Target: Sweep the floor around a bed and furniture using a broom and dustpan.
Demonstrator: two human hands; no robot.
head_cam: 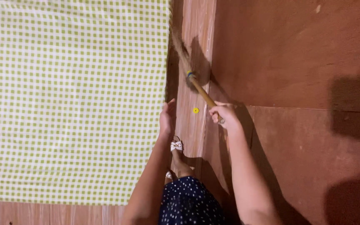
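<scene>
A: How many hands do you see?

B: Two hands. The right hand [223,114] is shut tight around the wooden stick of one small broom with brown bristles [190,73]. The left hand [166,118] is open and flat. It touches the edge of one big cloth with green and white squares [71,100].

A: Where is the broom?

B: It is up past the right hand, slanting up and to the left. Its brown bristles sit right beside the edge of the cloth, over a strip of lighter wood floor [194,33]. There is a little blue and yellow band where the stick meets the bristles.

A: Is there anything small on the floor?

B: Yes, one tiny round yellow thing [196,110]. It lies on the wood strip between the two hands. It touches neither hand.

A: What else is there?

B: One foot in a sandal with a white bow [176,146], just below the left hand. I also see one dark blue skirt with white dots [188,202] at the bottom. The red-brown floor [296,54] is on the right side, with dark shadows on it.

A: Any boxes or bowls?

B: I see none in this view.
</scene>
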